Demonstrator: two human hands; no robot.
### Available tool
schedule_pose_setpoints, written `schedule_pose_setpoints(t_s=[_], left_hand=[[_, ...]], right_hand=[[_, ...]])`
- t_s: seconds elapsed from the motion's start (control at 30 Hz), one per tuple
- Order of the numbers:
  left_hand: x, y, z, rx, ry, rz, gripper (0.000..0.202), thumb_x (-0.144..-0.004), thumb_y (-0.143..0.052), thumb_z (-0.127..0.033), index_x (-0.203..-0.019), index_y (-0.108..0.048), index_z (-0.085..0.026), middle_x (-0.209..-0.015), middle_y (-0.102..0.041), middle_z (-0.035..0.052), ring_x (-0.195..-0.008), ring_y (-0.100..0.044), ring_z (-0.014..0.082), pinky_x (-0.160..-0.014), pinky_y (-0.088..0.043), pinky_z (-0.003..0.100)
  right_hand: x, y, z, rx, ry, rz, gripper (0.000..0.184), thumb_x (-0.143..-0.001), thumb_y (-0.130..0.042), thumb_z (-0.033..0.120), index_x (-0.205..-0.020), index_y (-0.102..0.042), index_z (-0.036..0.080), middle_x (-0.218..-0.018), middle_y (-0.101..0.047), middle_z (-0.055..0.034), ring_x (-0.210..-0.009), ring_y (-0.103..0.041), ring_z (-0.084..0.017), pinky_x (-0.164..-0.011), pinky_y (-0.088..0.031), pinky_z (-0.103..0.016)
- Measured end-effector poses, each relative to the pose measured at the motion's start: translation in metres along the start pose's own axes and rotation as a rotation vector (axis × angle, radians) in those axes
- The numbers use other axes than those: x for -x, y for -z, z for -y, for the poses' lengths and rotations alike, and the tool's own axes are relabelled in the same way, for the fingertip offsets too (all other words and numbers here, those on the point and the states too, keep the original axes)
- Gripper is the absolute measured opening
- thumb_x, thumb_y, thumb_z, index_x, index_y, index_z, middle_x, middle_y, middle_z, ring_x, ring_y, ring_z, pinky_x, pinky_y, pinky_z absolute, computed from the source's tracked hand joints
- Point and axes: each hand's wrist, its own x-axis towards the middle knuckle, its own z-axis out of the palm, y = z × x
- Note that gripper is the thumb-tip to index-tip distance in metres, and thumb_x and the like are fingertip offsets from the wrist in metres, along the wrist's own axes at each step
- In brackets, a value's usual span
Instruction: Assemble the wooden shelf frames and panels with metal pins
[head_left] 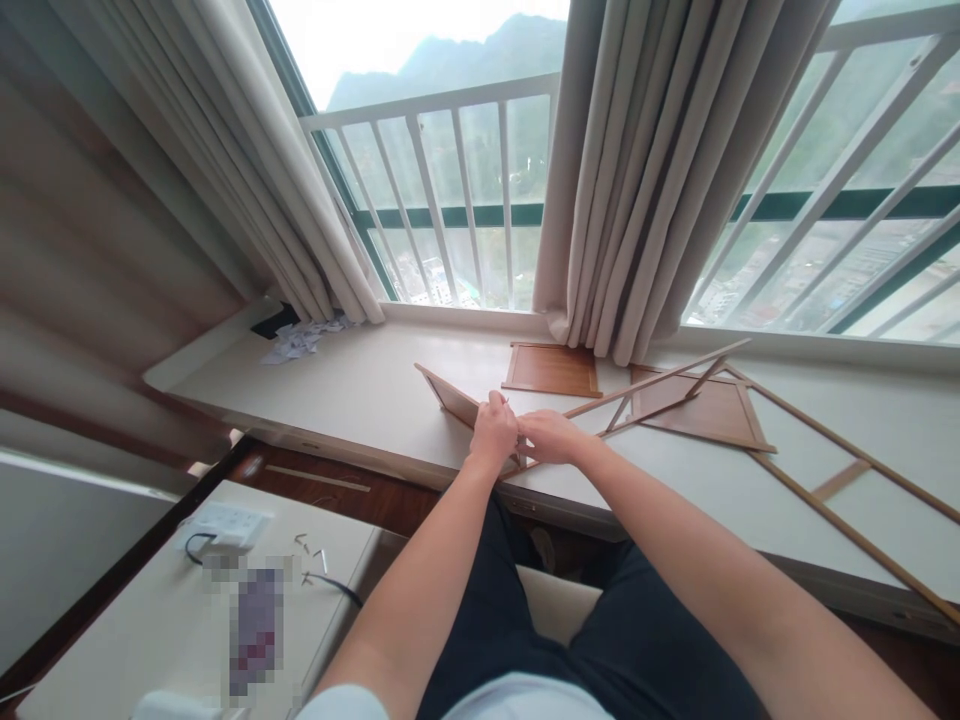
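My left hand (495, 430) is closed at the right end of a thin wooden panel (448, 397), which stands tilted on the white window ledge. Fingers pressed together, my right hand (553, 437) meets it where the panel joins a long wooden frame (652, 385). Whatever small item lies between the right fingers is hidden. The frame stretches right from under my hands, its slim rails joined by crosspieces. Beyond the hands, a brown framed wooden panel (551, 369) lies flat near the curtain. Another wooden panel (697, 408) lies partly behind the frame.
A ladder-like wooden frame (841, 480) extends off the ledge (360, 390) to the right. Paper scraps (300, 340) lie at the ledge's far left. On the low white table (187, 610) are a power strip (225, 525), several small fasteners (321, 558) and a blurred item (256, 630).
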Motion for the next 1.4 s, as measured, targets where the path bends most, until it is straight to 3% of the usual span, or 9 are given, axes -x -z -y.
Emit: schedule_pose_setpoints(t_s=[0.13, 0.27, 0.43, 0.8, 1.0, 1.2, 1.4], left_hand=[[0.000, -0.001, -0.002, -0.067, -0.098, 0.013, 0.027, -0.099, -0.035, -0.013, -0.108, -0.061, -0.014, -0.098, -0.061, 0.0163, -0.094, -0.059, 0.0301, -0.089, -0.049, 0.048], [0.001, -0.004, -0.004, -0.208, -0.194, 0.082, 0.025, -0.100, -0.039, -0.014, -0.105, -0.064, -0.015, -0.108, -0.061, 0.0163, -0.096, -0.058, 0.0288, -0.091, -0.049, 0.046], [0.001, -0.003, -0.008, -0.287, -0.219, 0.090, 0.028, -0.104, -0.035, -0.013, -0.105, -0.063, -0.015, -0.106, -0.062, 0.0139, -0.093, -0.056, 0.0256, -0.095, -0.047, 0.042], [-0.004, -0.001, -0.001, -0.120, -0.197, 0.091, 0.020, -0.102, -0.039, -0.016, -0.101, -0.058, -0.018, -0.092, -0.062, 0.0111, -0.094, -0.056, 0.0283, -0.090, -0.048, 0.042], [-0.005, 0.011, 0.013, 0.007, -0.307, 0.144, 0.034, -0.086, -0.046, -0.004, -0.113, -0.061, -0.018, -0.086, -0.064, 0.0065, -0.098, -0.057, 0.0266, -0.095, -0.049, 0.041], [-0.005, 0.018, 0.029, 0.011, -0.535, 0.244, 0.021, -0.079, -0.050, -0.007, -0.077, -0.066, -0.019, -0.085, -0.066, 0.0072, -0.097, -0.056, 0.0249, -0.096, -0.051, 0.041], [-0.019, 0.022, 0.031, 0.017, -0.667, 0.424, 0.025, -0.081, -0.049, -0.006, -0.077, -0.071, -0.018, -0.085, -0.068, 0.0080, -0.095, -0.059, 0.0234, -0.095, -0.052, 0.039]], right_hand=[[0.005, -0.003, -0.003, -0.128, -0.145, -0.138, 0.021, -0.096, -0.049, 0.025, -0.113, -0.059, 0.019, -0.105, -0.077, -0.0109, -0.093, -0.070, -0.025, -0.083, -0.045, -0.031], [-0.005, -0.010, -0.003, -0.309, -0.339, -0.292, 0.027, -0.106, -0.037, 0.035, -0.126, -0.048, 0.021, -0.104, -0.077, -0.0070, -0.091, -0.070, -0.023, -0.078, -0.043, -0.030], [-0.019, -0.016, 0.000, -0.289, -0.513, -0.343, 0.028, -0.109, -0.035, 0.036, -0.128, -0.051, 0.022, -0.104, -0.078, -0.0083, -0.095, -0.071, -0.026, -0.074, -0.039, -0.030], [-0.023, -0.016, -0.001, -0.225, -0.539, -0.324, 0.022, -0.108, -0.038, 0.030, -0.117, -0.056, 0.022, -0.097, -0.077, -0.0083, -0.085, -0.069, -0.024, -0.068, -0.035, -0.029], [-0.023, -0.016, 0.004, -0.241, -0.596, -0.375, 0.026, -0.111, -0.031, 0.028, -0.124, -0.052, 0.019, -0.097, -0.078, -0.0080, -0.084, -0.071, -0.022, -0.069, -0.038, -0.028], [-0.022, -0.023, 0.010, -0.118, -0.690, -0.387, 0.034, -0.113, -0.024, 0.034, -0.127, -0.051, 0.018, -0.093, -0.078, -0.0086, -0.081, -0.072, -0.023, -0.067, -0.037, -0.028], [-0.021, -0.032, 0.009, -0.019, -0.677, -0.424, 0.037, -0.112, -0.024, 0.034, -0.124, -0.054, 0.016, -0.090, -0.078, -0.0102, -0.081, -0.072, -0.024, -0.065, -0.032, -0.028]])
